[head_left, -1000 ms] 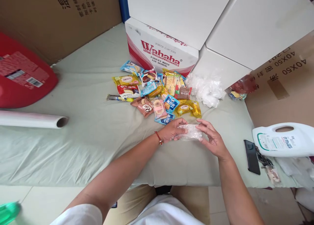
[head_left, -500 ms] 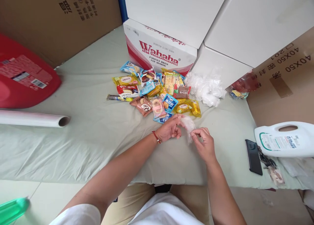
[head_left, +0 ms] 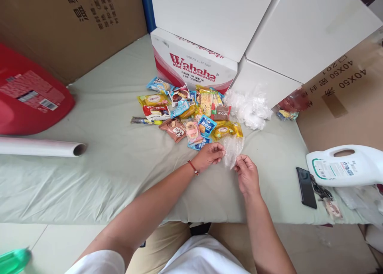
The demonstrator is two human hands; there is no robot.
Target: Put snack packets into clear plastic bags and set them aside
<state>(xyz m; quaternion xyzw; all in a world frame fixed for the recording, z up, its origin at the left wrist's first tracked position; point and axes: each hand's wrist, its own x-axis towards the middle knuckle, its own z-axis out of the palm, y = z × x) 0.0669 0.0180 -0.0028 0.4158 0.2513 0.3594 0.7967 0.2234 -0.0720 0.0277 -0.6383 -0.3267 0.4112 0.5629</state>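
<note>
Between my hands hangs a crumpled clear plastic bag [head_left: 233, 151], its film spread out. My left hand [head_left: 209, 156], with a red cord bracelet at the wrist, pinches the bag's left edge. The fingers of my right hand [head_left: 247, 172] are closed on its lower right edge. Just beyond lies a heap of wrapped snacks: a brown packet [head_left: 173, 130], a pink packet [head_left: 193, 131], a blue packet [head_left: 206, 125] and yellow packets [head_left: 224, 131] among them. A pile of clear plastic bags [head_left: 251, 105] lies to the right of the heap.
A Wahaha carton [head_left: 193, 68] stands behind the snacks, beside white boxes [head_left: 209, 18]. At left are a red container [head_left: 30, 94] and a white roll [head_left: 38, 146]. A phone [head_left: 306, 187], keys [head_left: 323, 191] and a white jug [head_left: 347, 166] lie at right.
The bag has gone from a narrow bunched strip to a wider spread sheet. My left fingers have curled into a pinch on its edge, and my right hand has shifted slightly.
</note>
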